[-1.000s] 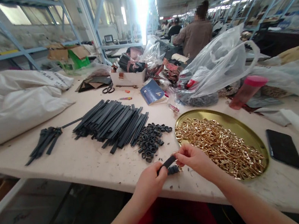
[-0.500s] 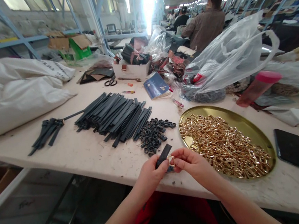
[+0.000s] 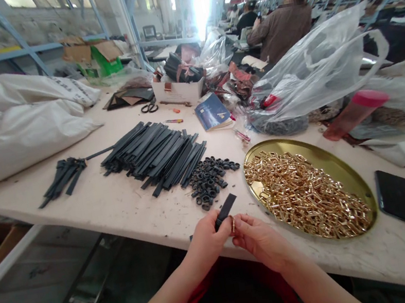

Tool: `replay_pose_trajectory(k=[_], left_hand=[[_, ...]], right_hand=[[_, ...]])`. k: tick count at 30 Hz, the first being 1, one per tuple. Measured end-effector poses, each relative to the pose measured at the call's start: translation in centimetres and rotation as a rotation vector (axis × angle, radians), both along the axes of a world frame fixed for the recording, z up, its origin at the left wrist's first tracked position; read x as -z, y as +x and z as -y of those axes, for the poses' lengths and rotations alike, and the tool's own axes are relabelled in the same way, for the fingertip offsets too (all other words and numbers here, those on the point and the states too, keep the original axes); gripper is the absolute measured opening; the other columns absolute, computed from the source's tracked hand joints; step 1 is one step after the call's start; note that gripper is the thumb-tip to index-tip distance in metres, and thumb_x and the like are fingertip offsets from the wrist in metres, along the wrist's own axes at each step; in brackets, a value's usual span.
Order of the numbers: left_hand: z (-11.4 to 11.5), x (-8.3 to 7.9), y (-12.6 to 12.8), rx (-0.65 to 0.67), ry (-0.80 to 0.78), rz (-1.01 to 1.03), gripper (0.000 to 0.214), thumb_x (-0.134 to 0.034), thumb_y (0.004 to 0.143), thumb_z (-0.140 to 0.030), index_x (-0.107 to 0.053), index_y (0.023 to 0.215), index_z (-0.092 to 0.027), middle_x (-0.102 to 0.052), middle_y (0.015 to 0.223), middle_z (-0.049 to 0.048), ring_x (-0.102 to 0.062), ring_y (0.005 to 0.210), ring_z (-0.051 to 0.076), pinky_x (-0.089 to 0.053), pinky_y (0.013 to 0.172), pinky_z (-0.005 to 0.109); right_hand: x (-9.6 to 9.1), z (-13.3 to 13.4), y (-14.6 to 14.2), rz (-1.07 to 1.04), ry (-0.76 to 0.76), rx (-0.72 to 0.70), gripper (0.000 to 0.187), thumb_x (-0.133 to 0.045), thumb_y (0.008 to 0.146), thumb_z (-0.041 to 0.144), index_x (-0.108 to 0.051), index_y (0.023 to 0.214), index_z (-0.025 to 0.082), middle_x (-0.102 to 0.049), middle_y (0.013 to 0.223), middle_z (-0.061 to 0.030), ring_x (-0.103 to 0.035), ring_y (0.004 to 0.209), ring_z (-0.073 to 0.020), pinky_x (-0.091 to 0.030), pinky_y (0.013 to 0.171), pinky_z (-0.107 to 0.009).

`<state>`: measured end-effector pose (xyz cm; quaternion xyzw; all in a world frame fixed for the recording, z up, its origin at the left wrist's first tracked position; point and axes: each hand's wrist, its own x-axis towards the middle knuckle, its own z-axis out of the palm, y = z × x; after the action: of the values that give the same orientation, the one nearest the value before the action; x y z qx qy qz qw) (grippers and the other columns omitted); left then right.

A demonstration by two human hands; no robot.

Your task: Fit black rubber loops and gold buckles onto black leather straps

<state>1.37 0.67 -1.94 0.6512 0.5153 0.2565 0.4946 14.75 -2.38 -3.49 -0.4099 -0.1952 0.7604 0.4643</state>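
My left hand (image 3: 208, 236) is closed around a dark strap (image 3: 227, 209), whose flat end sticks up past the thumb. Fingers of my right hand (image 3: 254, 236) pinch a small gold buckle (image 3: 232, 223) right against the strap; whether the strap passes through it is hidden by the fingers. Just beyond lies a heap of small black loops (image 3: 208, 184). Behind them many flat dark strips (image 3: 156, 154) are piled on the table. To the right of my hands, an oval gold tray (image 3: 324, 156) carries a large heap of gold buckles (image 3: 307, 190).
A black phone (image 3: 399, 198) lies right of the tray, near a pink-lidded bottle (image 3: 356, 114). Farther back are a blue booklet (image 3: 213, 112), scissors (image 3: 149, 108), a white box (image 3: 178, 93) and a clear plastic bag (image 3: 314, 74). A white sack (image 3: 19, 131) fills the left; a person (image 3: 282, 27) is behind.
The gold buckle has turned from facing me to nearly edge-on at the strap. My right hand has tilted and dropped slightly, its fingers curling in more. The view has shifted a little.
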Motion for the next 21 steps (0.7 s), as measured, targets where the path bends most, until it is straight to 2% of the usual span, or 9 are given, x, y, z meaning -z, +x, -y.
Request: replay_pose_trajectory(k=[5, 7, 9, 11, 13, 15, 19, 21], left_hand=[[0.4, -0.4, -0.4, 0.056, 0.052, -0.184, 0.027, -0.04, 0.082, -0.04, -0.054, 0.087, -0.018, -0.061, 0.077, 0.0026, -0.053, 0.07, 0.017, -0.037, 0.063, 0.025], [0.5, -0.6, -0.8, 0.07, 0.057, -0.204, 0.03, -0.035, 0.084, -0.042, -0.053, 0.084, -0.018, -0.059, 0.074, 0.0022, -0.052, 0.068, 0.017, -0.036, 0.061, 0.025], [0.6, -0.6, -1.4, 0.103, 0.02, -0.184, 0.032, -0.032, 0.085, -0.041, -0.053, 0.079, -0.018, -0.054, 0.065, -0.0002, -0.049, 0.062, 0.014, -0.035, 0.058, 0.024], [0.8, -0.4, -2.0, 0.155, -0.088, -0.116, 0.033, -0.03, 0.085, -0.04, -0.052, 0.076, -0.017, -0.046, 0.055, -0.0035, -0.044, 0.053, 0.012, -0.033, 0.052, 0.022], [1.0, -0.3, -2.5, 0.198, -0.208, -0.024, 0.033, -0.03, 0.085, -0.041, -0.052, 0.077, -0.017, -0.039, 0.049, -0.0059, -0.038, 0.046, 0.01, -0.031, 0.048, 0.021], [1.1, -0.3, -2.8, 0.228, -0.261, 0.033, 0.034, -0.031, 0.085, -0.042, -0.051, 0.078, -0.016, -0.037, 0.047, -0.0067, -0.035, 0.044, 0.009, -0.029, 0.046, 0.02], [1.1, -0.8, -2.7, 0.282, -0.243, 0.013, 0.032, -0.034, 0.084, -0.04, -0.052, 0.077, -0.016, -0.039, 0.05, -0.0062, -0.036, 0.047, 0.009, -0.028, 0.047, 0.02], [1.0, -1.1, -2.3, 0.275, -0.19, -0.012, 0.03, -0.034, 0.084, -0.037, -0.053, 0.076, -0.016, -0.043, 0.054, -0.0049, -0.04, 0.052, 0.01, -0.031, 0.051, 0.02]], right_hand=[[0.2, 0.3, 0.0, 0.161, 0.089, 0.046, 0.023, -0.069, 0.068, 0.037, -0.059, 0.068, 0.016, -0.056, 0.065, 0.0021, -0.05, 0.058, -0.0083, -0.044, 0.059, -0.021], [0.2, 0.2, 0.4, 0.175, 0.102, 0.098, 0.024, -0.07, 0.066, 0.036, -0.056, 0.066, 0.017, -0.055, 0.062, 0.0031, -0.049, 0.055, -0.0075, -0.043, 0.056, -0.02], [0.0, 0.0, 0.9, 0.148, 0.091, 0.16, 0.024, -0.073, 0.063, 0.034, -0.055, 0.067, 0.018, -0.055, 0.064, 0.0039, -0.049, 0.053, -0.0068, -0.044, 0.053, -0.019], [0.0, -0.2, 1.3, 0.111, 0.073, 0.203, 0.024, -0.074, 0.062, 0.031, -0.056, 0.072, 0.019, -0.057, 0.067, 0.004, -0.05, 0.054, -0.0064, -0.045, 0.052, -0.019], [0.0, -0.2, 1.5, 0.084, 0.05, 0.209, 0.025, -0.074, 0.061, 0.03, -0.058, 0.078, 0.021, -0.058, 0.07, 0.0039, -0.051, 0.053, -0.006, -0.046, 0.052, -0.019], [0.1, -0.2, 1.5, 0.071, 0.024, 0.187, 0.026, -0.074, 0.062, 0.03, -0.06, 0.081, 0.021, -0.058, 0.069, 0.004, -0.05, 0.05, -0.0054, -0.046, 0.051, -0.019], [0.1, 0.1, 1.1, 0.109, 0.009, 0.139, 0.026, -0.072, 0.063, 0.035, -0.062, 0.082, 0.019, -0.056, 0.064, 0.0042, -0.049, 0.048, -0.0054, -0.045, 0.05, -0.02], [0.0, 0.3, 0.6, 0.203, 0.072, 0.133, 0.027, -0.071, 0.064, 0.036, -0.062, 0.083, 0.019, -0.057, 0.065, 0.0035, -0.05, 0.049, -0.0063, -0.045, 0.052, -0.022]])
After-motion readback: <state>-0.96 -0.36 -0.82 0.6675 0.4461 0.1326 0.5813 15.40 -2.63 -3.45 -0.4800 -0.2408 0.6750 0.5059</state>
